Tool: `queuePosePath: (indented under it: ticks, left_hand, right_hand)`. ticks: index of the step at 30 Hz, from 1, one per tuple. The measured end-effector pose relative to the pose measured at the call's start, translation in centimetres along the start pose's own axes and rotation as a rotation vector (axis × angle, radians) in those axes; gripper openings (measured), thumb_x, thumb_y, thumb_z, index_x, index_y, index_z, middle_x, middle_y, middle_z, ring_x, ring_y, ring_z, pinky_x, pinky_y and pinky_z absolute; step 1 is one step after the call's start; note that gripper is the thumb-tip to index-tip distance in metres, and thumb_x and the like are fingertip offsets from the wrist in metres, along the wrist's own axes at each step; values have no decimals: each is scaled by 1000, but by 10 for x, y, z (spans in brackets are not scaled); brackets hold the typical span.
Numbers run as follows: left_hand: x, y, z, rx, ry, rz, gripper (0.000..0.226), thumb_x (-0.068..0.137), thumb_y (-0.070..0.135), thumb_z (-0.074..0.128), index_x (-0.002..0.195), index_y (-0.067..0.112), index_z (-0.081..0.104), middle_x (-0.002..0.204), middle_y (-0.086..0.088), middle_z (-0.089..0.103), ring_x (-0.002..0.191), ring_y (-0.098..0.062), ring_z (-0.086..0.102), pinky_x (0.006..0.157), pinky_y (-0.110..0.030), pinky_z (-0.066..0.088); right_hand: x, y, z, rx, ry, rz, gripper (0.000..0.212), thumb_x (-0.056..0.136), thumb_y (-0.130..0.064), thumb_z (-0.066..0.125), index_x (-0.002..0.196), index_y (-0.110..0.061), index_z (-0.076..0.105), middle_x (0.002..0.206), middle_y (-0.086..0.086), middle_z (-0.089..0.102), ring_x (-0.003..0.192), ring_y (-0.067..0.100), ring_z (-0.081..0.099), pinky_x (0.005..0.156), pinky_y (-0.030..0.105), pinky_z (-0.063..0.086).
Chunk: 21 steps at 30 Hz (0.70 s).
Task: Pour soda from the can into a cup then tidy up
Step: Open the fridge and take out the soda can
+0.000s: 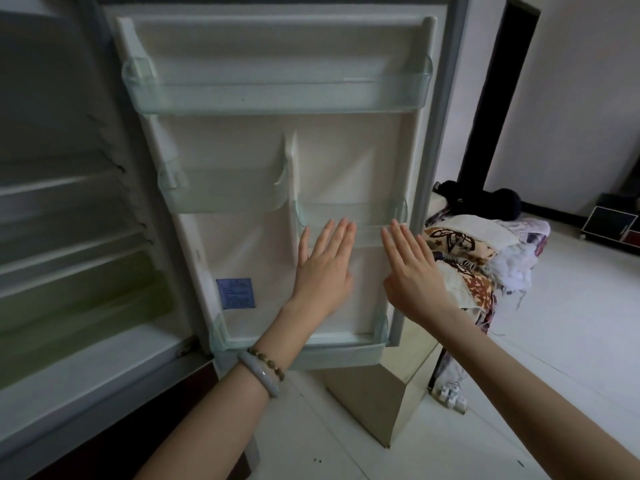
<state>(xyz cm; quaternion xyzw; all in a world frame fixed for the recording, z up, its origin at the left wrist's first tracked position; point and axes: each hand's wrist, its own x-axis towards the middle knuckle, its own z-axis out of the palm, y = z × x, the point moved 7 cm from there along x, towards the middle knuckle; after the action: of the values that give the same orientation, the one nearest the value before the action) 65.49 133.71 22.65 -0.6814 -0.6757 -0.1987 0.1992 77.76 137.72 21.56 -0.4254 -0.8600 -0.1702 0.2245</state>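
- The open fridge door [270, 168] fills the middle of the frame. It stands tall, inner liner facing us, hinged on its left edge beside the fridge cabinet [69, 237], with its free edge toward the right.
- No can and no cup anywhere in view — not in the top bin [277, 95], not in the lower bins, not on the blurred shelves at the left. So how the can looks can't be told from here.
- Both arms come up from the bottom of the frame, and the door lies straight ahead of both palms.
- The left hand [325, 261] is flat with its fingers straight and together, holding nothing. Its fingertips sit at the small bin [349, 220] in the centre-right, but whether it actually touches the liner I can't tell.
- The right hand [412, 275] is likewise flat and holding nothing, just right of the left — it is the nearer one to the free edge.
- My read is that a push at that free edge would swing the door shut, with the right hand getting the better leverage.
- Two bracelets [263, 372] sit on the left wrist.
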Motion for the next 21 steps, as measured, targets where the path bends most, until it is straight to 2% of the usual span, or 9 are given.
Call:
queuePosePath:
  ticks: [9,15,17,21]
  left_hand:
    - [1,1,7,68,-45,-26,78,92,28,43,150,18,-9,159,2,-7,145,-14,-10,113,-46,-13]
    - [-9,-2,0,9,-55,18,74,94,27,41,150,20,-8,159,1,-10,145,-14,-13,117,-43,-9]
    - [-19,-9,-6,-16,-40,25,72,96,30,41,150,19,-5,159,0,-6,145,-14,-9,117,-39,-7]
    - [-54,-42,-21,56,-13,-11,68,92,30,47,150,14,16,158,-5,16,145,-18,16,115,-36,3]
  right_hand:
    - [2,3,7,20,34,-3,81,70,-5,57,144,0,26,152,20,24,142,33,19,113,46,13]
    - [-3,-9,-7,57,75,-11,77,66,-3,63,139,4,37,146,25,34,136,38,31,110,49,21]
    - [-5,-21,-13,87,84,-44,74,68,-3,65,137,5,39,144,26,37,135,39,34,110,49,23]
    - [-5,-64,-26,215,105,-167,70,73,-1,65,137,6,39,143,26,37,135,36,35,111,49,28]
